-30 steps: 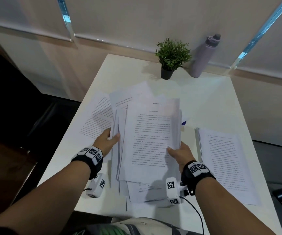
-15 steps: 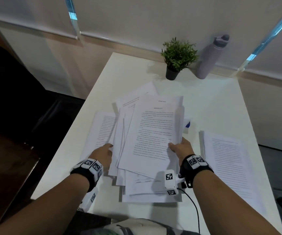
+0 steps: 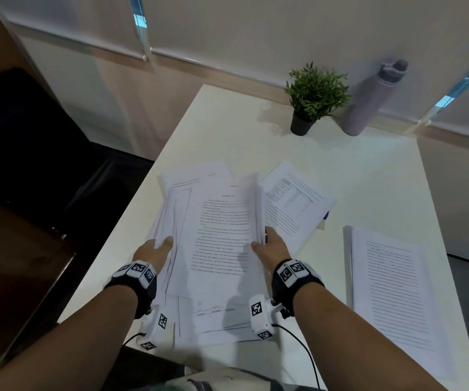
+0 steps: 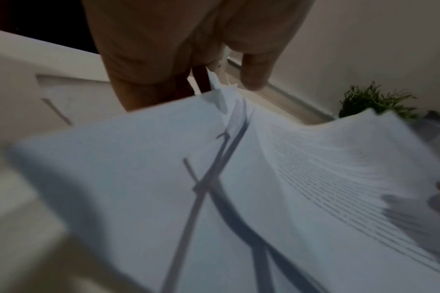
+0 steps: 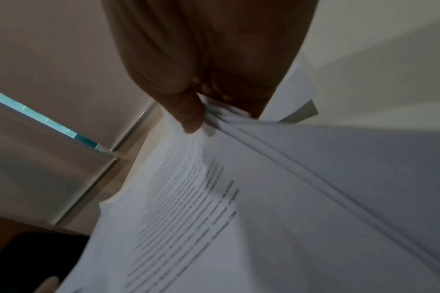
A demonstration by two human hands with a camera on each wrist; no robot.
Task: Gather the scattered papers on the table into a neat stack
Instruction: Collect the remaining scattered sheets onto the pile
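I hold an uneven bundle of printed papers [image 3: 219,227] over the left half of the white table [image 3: 368,176]. My left hand [image 3: 154,249] grips its left edge, thumb on top and fingers underneath. At the bundle's right edge my right hand [image 3: 272,246] pinches it the same way. The left wrist view shows the fanned, blurred sheets [image 4: 239,198] under the thumb [image 4: 254,79]. In the right wrist view my thumb [image 5: 191,117] presses on the top page [image 5: 188,198]. A loose sheet with a printed table [image 3: 292,204] lies just right of the bundle. A squared stack [image 3: 391,292] lies at the right edge.
A small potted plant [image 3: 315,94] and a grey-lilac bottle [image 3: 368,100] stand at the table's far edge. Something small and blue [image 3: 326,215] pokes out beside the loose sheet. Dark chairs [image 3: 30,136] stand left of the table.
Both hands have carried the bundle to the left. It now covers the sheet that lay at the left, and the sheet with the printed table has come into sight at its right.
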